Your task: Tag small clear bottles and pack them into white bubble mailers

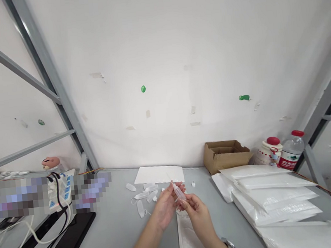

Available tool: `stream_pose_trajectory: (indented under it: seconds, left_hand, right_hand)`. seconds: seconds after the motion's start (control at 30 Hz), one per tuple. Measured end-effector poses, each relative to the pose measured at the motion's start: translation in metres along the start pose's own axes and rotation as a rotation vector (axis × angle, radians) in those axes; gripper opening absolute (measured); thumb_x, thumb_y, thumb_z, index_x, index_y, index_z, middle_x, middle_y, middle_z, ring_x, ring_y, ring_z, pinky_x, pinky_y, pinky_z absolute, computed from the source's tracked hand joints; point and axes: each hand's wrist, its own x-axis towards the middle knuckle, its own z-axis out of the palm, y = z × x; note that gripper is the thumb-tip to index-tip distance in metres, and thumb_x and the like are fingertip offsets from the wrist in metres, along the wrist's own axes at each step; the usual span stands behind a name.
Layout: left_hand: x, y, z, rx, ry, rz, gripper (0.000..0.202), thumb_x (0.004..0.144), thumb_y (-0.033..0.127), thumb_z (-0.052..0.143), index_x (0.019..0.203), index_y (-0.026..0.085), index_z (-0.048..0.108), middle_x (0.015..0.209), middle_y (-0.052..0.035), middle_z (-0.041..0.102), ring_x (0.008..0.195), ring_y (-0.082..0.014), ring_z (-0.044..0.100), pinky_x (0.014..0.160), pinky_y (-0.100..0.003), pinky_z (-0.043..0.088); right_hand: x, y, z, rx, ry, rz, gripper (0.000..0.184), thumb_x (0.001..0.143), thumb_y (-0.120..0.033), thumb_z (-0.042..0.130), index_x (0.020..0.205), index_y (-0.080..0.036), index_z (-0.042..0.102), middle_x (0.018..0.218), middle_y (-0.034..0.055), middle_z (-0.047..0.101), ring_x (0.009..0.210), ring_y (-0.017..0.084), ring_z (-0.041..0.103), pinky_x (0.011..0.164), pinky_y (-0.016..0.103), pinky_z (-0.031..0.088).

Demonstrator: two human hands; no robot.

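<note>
Both my hands meet over the grey table near its front edge. My left hand and my right hand each pinch a small clear plastic dropper bottle, held tilted between the fingertips. Just left of my hands lie several more small clear bottles scattered on the table. A tiny white cap sits to the right of them. A white bubble mailer lies under my right wrist, which wears a metal watch.
A stack of white bubble mailers fills the right side. Behind it stand an open cardboard box, a white jar with a red lid and a water bottle. A white sheet lies at the wall. A power strip with cables is at the left.
</note>
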Motion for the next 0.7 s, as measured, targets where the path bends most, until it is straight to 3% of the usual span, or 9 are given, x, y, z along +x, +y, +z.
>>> stream_pose_trajectory:
  seconds: [0.13, 0.4, 0.57, 0.7]
  left_hand:
    - [-0.001, -0.003, 0.002, -0.006, 0.031, 0.025, 0.032, 0.069, 0.040, 0.066, 0.093, 0.018, 0.066, 0.098, -0.0080, 0.065, 0.088, -0.0181, 0.057, 0.062, -0.023, 0.035]
    - [-0.002, -0.005, 0.000, -0.121, -0.018, -0.084, 0.025, 0.073, 0.032, 0.064, 0.094, 0.019, 0.065, 0.115, -0.0073, 0.059, 0.100, -0.0193, 0.055, 0.069, -0.024, 0.038]
    - [0.001, -0.006, 0.000, -0.082, -0.006, -0.082, 0.027, 0.072, 0.032, 0.064, 0.096, 0.018, 0.065, 0.113, -0.0085, 0.060, 0.099, -0.0194, 0.055, 0.065, -0.024, 0.038]
    - [0.003, -0.007, 0.002, -0.056, 0.035, -0.084, 0.030, 0.075, 0.037, 0.061, 0.098, 0.017, 0.064, 0.113, -0.0097, 0.060, 0.103, -0.0208, 0.054, 0.070, -0.025, 0.041]
  right_hand:
    - [0.001, 0.003, -0.001, 0.018, 0.011, -0.001, 0.030, 0.070, -0.047, 0.064, 0.079, -0.018, 0.061, 0.074, 0.0061, 0.069, 0.071, 0.022, 0.062, 0.067, 0.034, 0.050]
    - [0.002, -0.001, 0.001, 0.083, 0.029, 0.014, 0.033, 0.064, -0.048, 0.069, 0.077, -0.018, 0.063, 0.070, 0.0044, 0.068, 0.067, 0.020, 0.062, 0.066, 0.033, 0.050]
    - [0.008, 0.004, -0.001, 0.159, -0.003, 0.090, 0.034, 0.061, -0.048, 0.071, 0.071, -0.016, 0.064, 0.063, 0.0028, 0.066, 0.060, 0.018, 0.061, 0.063, 0.031, 0.049]
    - [0.013, 0.010, -0.003, 0.263, -0.017, 0.185, 0.037, 0.058, -0.049, 0.074, 0.066, -0.015, 0.064, 0.059, 0.0035, 0.066, 0.057, 0.016, 0.061, 0.061, 0.029, 0.049]
